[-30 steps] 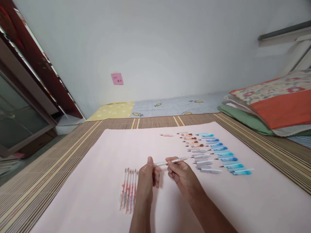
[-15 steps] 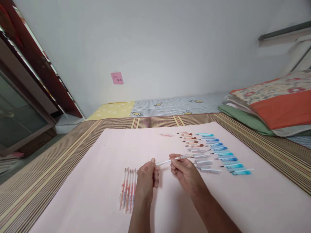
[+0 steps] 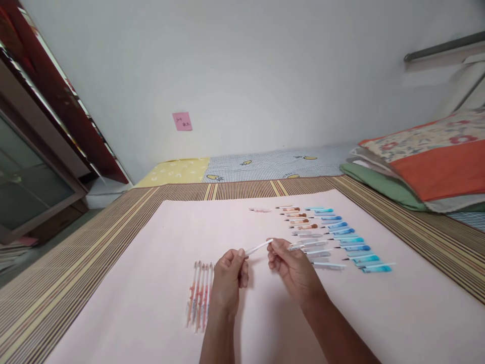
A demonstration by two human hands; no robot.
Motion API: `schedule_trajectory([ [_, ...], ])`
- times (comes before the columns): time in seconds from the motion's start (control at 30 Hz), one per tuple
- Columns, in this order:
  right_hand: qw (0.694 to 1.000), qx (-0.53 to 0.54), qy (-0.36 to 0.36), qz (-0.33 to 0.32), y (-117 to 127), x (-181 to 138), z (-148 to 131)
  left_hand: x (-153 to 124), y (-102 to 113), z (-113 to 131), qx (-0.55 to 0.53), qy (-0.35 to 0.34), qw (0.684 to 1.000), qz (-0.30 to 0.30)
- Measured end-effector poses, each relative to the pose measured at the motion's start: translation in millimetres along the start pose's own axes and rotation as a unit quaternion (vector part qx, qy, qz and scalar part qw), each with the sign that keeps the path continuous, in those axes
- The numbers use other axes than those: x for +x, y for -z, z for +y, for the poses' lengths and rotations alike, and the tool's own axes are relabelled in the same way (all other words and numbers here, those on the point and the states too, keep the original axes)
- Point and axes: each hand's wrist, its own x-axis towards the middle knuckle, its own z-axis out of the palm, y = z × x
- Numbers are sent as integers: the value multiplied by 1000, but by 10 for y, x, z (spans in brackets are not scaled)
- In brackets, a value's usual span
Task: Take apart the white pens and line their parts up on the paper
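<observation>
Between my hands runs a slim white pen [image 3: 259, 246], tilted up to the right. My left hand [image 3: 232, 273] is closed on its lower left end. The fingertips of my right hand [image 3: 290, 268] pinch at its upper right end. A clear, printed pen piece [image 3: 296, 246] shows just behind my right hand; whether it is held or lies on the paper I cannot tell. Beside my left wrist lie several pink-patterned pens [image 3: 199, 298] side by side, partly hidden by that arm.
Pale pink paper [image 3: 132, 283] covers a striped mat [image 3: 76, 253]. To the right lie rows of slim dark-tipped sticks with blue pieces [image 3: 352, 240], brown pieces [image 3: 297, 221] and grey pieces [image 3: 314, 250]. Folded bedding [image 3: 435, 167] is stacked far right, by the wall.
The printed piece that reached right from my right fingers no longer lines up with the white part. The white part now tilts up more steeply; my right hand has shifted slightly right.
</observation>
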Motion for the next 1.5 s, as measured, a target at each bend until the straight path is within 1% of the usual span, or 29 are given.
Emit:
schedule_trajectory([
  [0.1,999,-34,6,-10,-41,-25,18,-8,-6,-2,10,-5,1000,-17],
  [0.23,997,-76,27,12,-5,-1,8,-4,12,7,11,-24,999,-22],
  [0.33,998,-37,36,45,57,37,-43,16,51,2,-16,-31,999,5],
  [0.43,995,8,41,86,125,71,-105,43,92,-29,-60,-36,996,51],
  [0.5,995,25,36,93,151,80,-127,56,99,-50,-78,-40,993,73],
  [0.57,996,30,25,82,144,76,-122,60,82,-56,-85,-38,992,80],
  [0.67,998,15,8,59,81,49,-67,43,27,-34,-82,-33,994,67],
  [0.77,999,-13,1,40,7,18,6,14,-19,-6,-66,-32,997,30],
  [0.87,999,-33,8,41,-31,1,52,-3,-35,-2,-40,-34,999,-11],
  [0.93,998,-40,13,47,-43,-3,61,-2,-32,-11,-21,-43,999,-20],
  [1.07,998,-46,15,42,-55,-8,61,14,-17,-37,-9,-57,998,-18],
  [1.2,999,-33,12,25,-17,3,63,25,7,-30,-8,-69,998,5],
  [1.3,998,-49,30,40,58,27,29,28,29,2,2,-76,997,15],
  [1.37,988,-119,77,56,106,38,-27,28,37,21,17,-77,997,14],
  [1.4,977,-173,112,52,122,39,-63,26,37,26,28,-75,997,11],
  [1.43,959,-236,150,34,132,36,-99,22,34,28,39,-71,997,4],
  [1.5,903,-368,218,-32,133,16,-159,12,17,27,58,-60,996,-17],
])
